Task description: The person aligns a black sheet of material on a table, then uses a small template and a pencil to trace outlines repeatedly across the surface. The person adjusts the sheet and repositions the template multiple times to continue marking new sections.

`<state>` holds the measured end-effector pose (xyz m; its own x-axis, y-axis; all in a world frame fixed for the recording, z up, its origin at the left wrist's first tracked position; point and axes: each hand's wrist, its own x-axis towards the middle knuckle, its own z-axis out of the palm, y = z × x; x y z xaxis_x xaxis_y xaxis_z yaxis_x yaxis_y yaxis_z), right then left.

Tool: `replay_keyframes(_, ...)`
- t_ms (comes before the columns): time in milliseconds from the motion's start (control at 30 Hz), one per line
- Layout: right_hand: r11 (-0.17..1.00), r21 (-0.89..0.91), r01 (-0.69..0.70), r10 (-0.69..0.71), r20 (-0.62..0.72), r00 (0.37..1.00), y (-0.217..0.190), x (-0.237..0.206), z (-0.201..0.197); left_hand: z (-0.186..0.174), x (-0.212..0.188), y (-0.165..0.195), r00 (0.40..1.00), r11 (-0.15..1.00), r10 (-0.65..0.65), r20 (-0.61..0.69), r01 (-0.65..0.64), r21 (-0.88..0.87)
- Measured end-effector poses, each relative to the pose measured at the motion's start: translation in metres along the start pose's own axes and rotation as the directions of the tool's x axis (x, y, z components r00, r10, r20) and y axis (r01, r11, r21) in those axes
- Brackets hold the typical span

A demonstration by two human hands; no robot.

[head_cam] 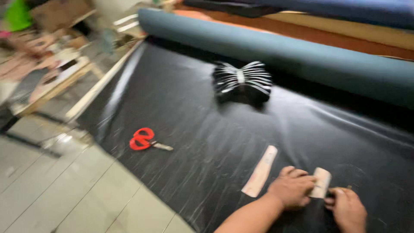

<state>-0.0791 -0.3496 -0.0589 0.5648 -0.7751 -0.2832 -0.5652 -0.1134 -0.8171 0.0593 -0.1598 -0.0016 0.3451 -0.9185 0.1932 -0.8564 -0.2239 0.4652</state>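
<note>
The left hand (292, 187) lies palm-down with its fingers curled over one end of a small pale strip of card or paper (321, 183), pinning it flat. The right hand (348, 209) sits just beside it, fingertips closed narrowly around something thin and dark at the strip's lower edge — too small and blurred to tell what it is. Two hands, then, both on or at the one short strip.

Just left of the left hand lies a second pale strip (260, 171), longer and narrow, with rounded ends, resting loose and untouched. Both strips lie on a wide sheet of glossy black material (194, 108) spread over the floor — smooth, sheen-streaked, faintly creased.

Further out on the sheet, well apart from the hands, is one pair of scissors with red plastic handles (144, 140) and short metal blades, lying flat near the sheet's left edge. Toward the far side sits one black bundle with white stripes (242, 82), pinched at the middle like a bow. Behind it runs a long teal fabric roll (276, 51), with more rolls stacked beyond. Pale floor tiles (64, 190) show at lower left.
</note>
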Motion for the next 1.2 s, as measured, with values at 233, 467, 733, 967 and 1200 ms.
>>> replay_keyframes(233,0.835,0.529,-0.153,0.083,0.154,0.985,0.008,0.016,0.023,0.005,0.004,-0.007,0.997,0.998,-0.067,0.025,0.067,0.016)
replay_keyframes(467,0.757,0.611,-0.234,0.207,0.116,0.971,-0.011,-0.001,-0.004,0.031,0.029,0.004,0.999,1.0,-0.018,-0.041,0.018,-0.009)
replay_keyframes(733,0.849,0.454,-0.271,0.147,0.288,0.946,-0.036,-0.038,0.013,0.042,0.024,0.016,0.978,0.976,-0.123,-0.169,0.089,-0.197)
replay_keyframes(967,0.932,-0.146,0.332,-0.343,-0.057,0.938,-0.045,-0.058,0.037,0.061,0.007,-0.01,0.946,0.992,-0.069,-0.318,0.031,-0.123)
replay_keyframes(1200,0.931,-0.298,0.209,-0.248,-0.1,0.964,-0.055,-0.071,0.056,0.014,-0.002,-0.04,0.997,0.998,-0.054,-0.063,0.054,-0.016)
